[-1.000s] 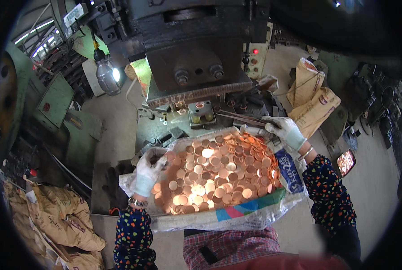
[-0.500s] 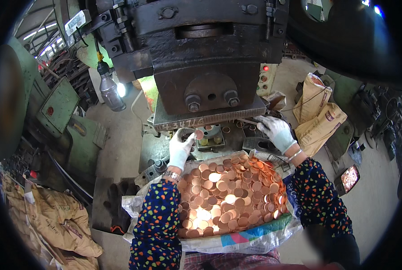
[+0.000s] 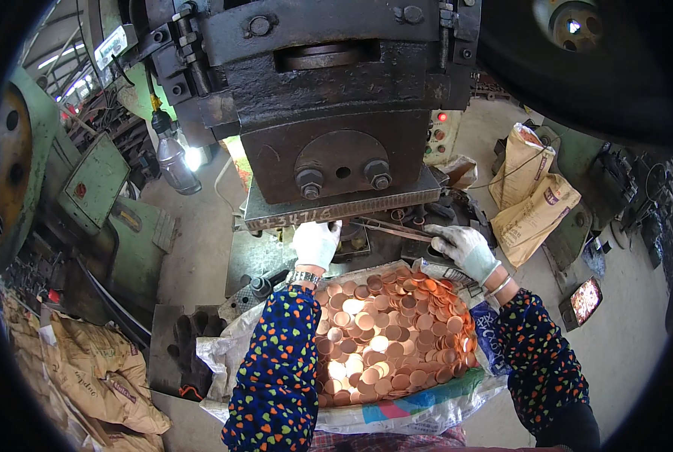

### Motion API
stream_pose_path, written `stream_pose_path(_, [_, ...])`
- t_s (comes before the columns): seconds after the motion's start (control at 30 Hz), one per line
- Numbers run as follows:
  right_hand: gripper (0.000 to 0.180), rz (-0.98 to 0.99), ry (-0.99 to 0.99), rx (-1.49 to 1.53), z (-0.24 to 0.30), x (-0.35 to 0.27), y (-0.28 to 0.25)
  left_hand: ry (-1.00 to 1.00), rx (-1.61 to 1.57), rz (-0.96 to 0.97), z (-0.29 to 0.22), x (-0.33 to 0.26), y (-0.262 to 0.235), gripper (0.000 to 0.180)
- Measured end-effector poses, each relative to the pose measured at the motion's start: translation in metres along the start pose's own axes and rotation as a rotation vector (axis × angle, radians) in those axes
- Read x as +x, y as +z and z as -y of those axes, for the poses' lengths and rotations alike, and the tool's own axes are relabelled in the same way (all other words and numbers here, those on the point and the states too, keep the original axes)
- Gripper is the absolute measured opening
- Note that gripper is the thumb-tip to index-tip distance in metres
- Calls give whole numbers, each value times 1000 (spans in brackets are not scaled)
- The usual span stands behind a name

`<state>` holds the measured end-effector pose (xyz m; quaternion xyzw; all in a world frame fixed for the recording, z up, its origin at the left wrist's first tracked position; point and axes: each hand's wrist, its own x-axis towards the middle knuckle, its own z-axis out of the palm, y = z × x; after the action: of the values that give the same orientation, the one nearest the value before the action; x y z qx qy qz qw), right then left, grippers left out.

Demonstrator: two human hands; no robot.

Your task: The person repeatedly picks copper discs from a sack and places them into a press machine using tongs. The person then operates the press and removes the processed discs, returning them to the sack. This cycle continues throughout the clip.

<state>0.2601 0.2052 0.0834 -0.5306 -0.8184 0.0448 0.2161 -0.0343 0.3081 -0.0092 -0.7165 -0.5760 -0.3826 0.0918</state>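
A woven sack (image 3: 427, 407) lies open in front of me, heaped with several round copper-coloured discs (image 3: 389, 331). Behind it stands a heavy dark press (image 3: 336, 113). My left hand (image 3: 315, 242), in a white glove, reaches under the press ram at the die area; whether it holds a disc is hidden. My right hand (image 3: 463, 248), also gloved, grips the handle end of long thin metal tongs (image 3: 393, 228) that point left toward the die.
A work lamp (image 3: 177, 158) glows left of the press. Green machine housings (image 3: 95, 196) stand at the left. Tan paper sacks (image 3: 532, 196) lean at the right, more sacks (image 3: 95, 369) lie at lower left. Dark gloves (image 3: 193, 346) rest beside the disc sack.
Both hands left the sack's edges and went forward to the press. The left hand now reaches under the ram, the right holds the tongs. My head has come closer to the machine.
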Motion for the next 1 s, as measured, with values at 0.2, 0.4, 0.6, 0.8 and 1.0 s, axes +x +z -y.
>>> stream_pose_path(0.2, [31, -4, -55, -152, 7, 3, -2, 49, 68, 41, -12, -3, -19, 28])
stream_pose_path(0.4, [32, 59, -25, -170, 22, 2, 5, 29, -270, 214, -3, -37, -67, 24])
stream_pose_path(0.6, [32, 95, -146, 78, 47, -30, 16, 156, -196, 654, 35, -104, -139, 47])
stream_pose_path(0.8, [39, 341, 87, 446, 75, -98, 36, 37, -28, 823, 45, -153, -160, 55])
stream_pose_path(1.0, [33, 410, 151, 569, 79, -131, 44, -2, -348, 686, 56, -158, -158, 32])
